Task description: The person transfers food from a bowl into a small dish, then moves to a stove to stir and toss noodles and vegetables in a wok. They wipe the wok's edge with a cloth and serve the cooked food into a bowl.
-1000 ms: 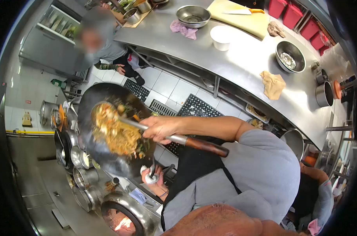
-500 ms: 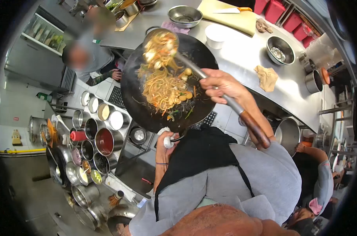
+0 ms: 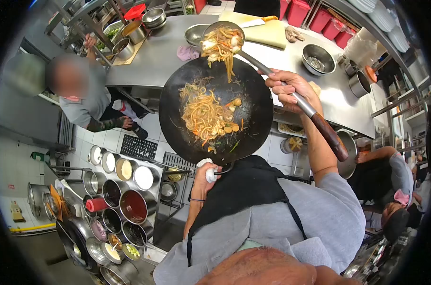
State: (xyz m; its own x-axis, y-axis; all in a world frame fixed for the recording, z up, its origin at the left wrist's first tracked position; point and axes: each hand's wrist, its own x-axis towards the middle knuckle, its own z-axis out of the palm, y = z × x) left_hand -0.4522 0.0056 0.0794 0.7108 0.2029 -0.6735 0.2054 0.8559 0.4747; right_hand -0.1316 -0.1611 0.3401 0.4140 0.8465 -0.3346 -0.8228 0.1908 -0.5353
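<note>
My left hand [image 3: 205,183] grips the near loop handle of a large black wok [image 3: 177,137] through a folded white cloth [image 3: 210,174]. Stir-fried noodles [image 3: 203,114] with carrot strips and pale round pieces lie in the wok. My right hand [image 3: 294,90] is closed round the metal shaft of a long ladle [image 3: 258,64], above its wooden handle. The ladle's bowl is heaped with noodles and hangs at the wok's far rim; some strands dangle over the edge. What lies under the ladle's bowl is partly hidden.
A steel counter [image 3: 168,38] runs beyond the wok, with a steel bowl [image 3: 318,59], a knife [image 3: 258,21] and a yellow cutting board [image 3: 267,34]. Sauce pots [image 3: 137,206] stand at the left. A person [image 3: 85,85] is at the left, another person [image 3: 400,175] at the right.
The wok has shifted right in view, away from the person at the left. The loaded ladle has moved up and right to the wok's far rim, over the counter's side.
</note>
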